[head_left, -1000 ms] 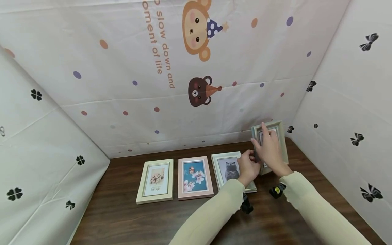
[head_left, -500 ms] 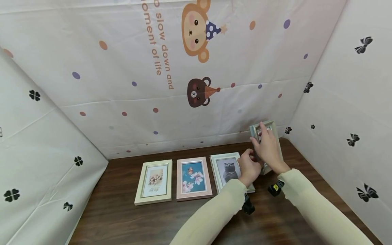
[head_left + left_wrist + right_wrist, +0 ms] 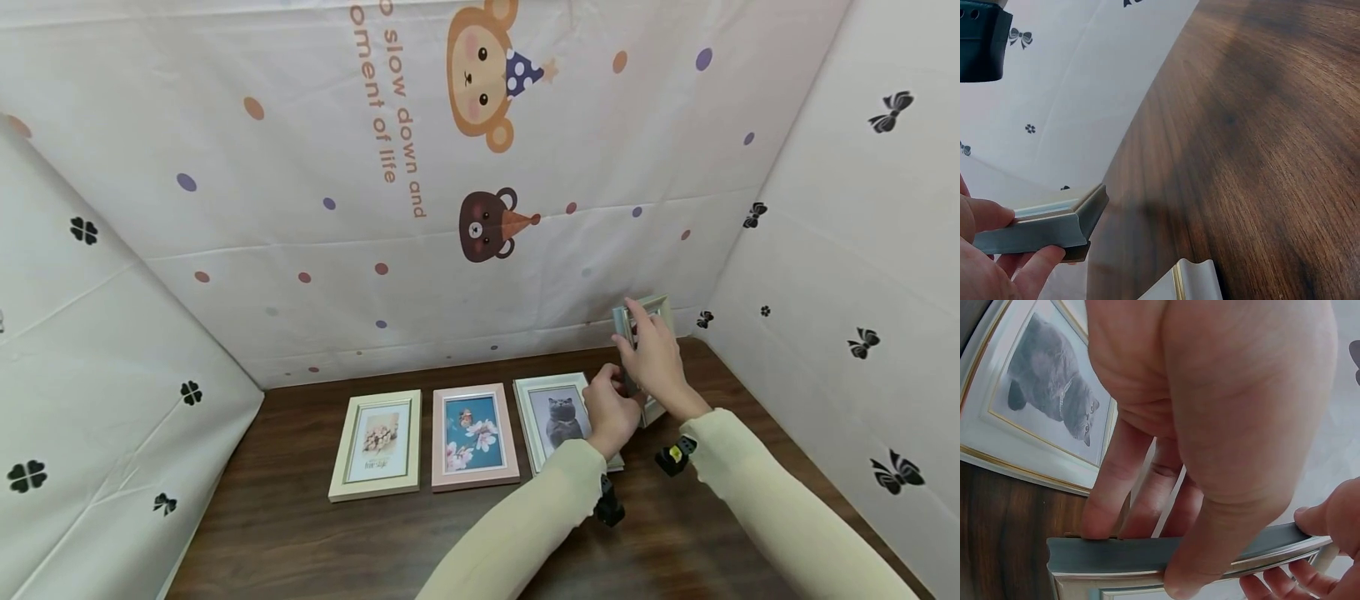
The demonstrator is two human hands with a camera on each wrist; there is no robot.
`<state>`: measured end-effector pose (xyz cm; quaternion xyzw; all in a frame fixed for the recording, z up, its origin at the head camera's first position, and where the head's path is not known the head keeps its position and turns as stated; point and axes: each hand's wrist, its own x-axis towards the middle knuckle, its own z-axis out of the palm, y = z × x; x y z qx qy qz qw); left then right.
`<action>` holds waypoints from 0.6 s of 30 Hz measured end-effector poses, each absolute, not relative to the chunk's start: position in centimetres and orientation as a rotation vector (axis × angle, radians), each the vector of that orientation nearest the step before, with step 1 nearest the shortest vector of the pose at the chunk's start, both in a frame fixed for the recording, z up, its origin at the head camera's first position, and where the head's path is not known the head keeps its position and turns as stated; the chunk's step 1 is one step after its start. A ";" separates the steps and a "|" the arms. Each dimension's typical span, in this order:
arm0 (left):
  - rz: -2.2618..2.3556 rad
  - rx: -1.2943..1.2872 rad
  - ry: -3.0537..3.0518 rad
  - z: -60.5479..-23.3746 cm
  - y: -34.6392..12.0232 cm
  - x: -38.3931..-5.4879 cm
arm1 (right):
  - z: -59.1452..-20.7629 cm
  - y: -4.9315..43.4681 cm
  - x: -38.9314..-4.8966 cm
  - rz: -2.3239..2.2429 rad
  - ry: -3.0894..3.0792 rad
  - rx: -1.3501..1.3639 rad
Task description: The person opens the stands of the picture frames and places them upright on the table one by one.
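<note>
A pale champagne picture frame [image 3: 664, 310] stands tilted at the right rear, its grey-blue side towards the left. My left hand [image 3: 612, 410] pinches the lower part of that side; the thumb [image 3: 1188, 569] is on the front and the fingers [image 3: 1105, 515] reach behind. Higher up, my right hand [image 3: 656, 358] has its thumb on the same side and its fingers across the front, covering most of the picture. The left wrist view shows the frame's bottom corner [image 3: 1088, 215] over the brown table. Beside my left hand lies a white frame [image 3: 530, 417] with a grey cat picture.
Left of the cat frame lie a pink frame [image 3: 441, 437] with a blossom picture and a cream frame [image 3: 341, 467] with a flower print. All are on the dark wood table [image 3: 315, 550]. White patterned cloth [image 3: 420, 292] rises behind and at both sides.
The champagne frame has turned more edge-on, its right edge swinging left. My right fingers have shifted slightly left over its front. My left hand keeps its grip in nearly the same place.
</note>
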<state>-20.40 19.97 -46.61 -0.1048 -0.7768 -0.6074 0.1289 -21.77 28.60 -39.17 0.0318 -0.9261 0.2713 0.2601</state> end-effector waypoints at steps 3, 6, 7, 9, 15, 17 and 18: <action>-1.769 -0.299 -2.265 -46.6 20.0 -20.4 | -39.3 28.6 -21.9 0.737 -2.508 0.088; -1.762 -0.301 -2.266 -46.7 20.0 -20.4 | -39.3 28.6 -21.9 0.736 -2.501 0.095; -1.760 -0.305 -2.263 -46.7 19.9 -20.4 | -39.3 28.6 -21.9 0.735 -2.494 0.101; -1.749 -0.315 -2.255 -46.7 19.9 -20.4 | -39.3 28.5 -21.9 0.726 -2.485 0.116; -1.737 -0.347 -2.247 -46.6 19.8 -20.3 | -39.3 28.6 -21.9 0.665 -2.478 0.160; -1.760 -0.350 -2.263 -46.5 19.7 -20.2 | -39.2 28.6 -21.8 0.654 -2.491 0.164; -1.770 -0.348 -2.275 -46.4 19.7 -20.1 | -39.1 28.7 -21.7 0.650 -2.499 0.165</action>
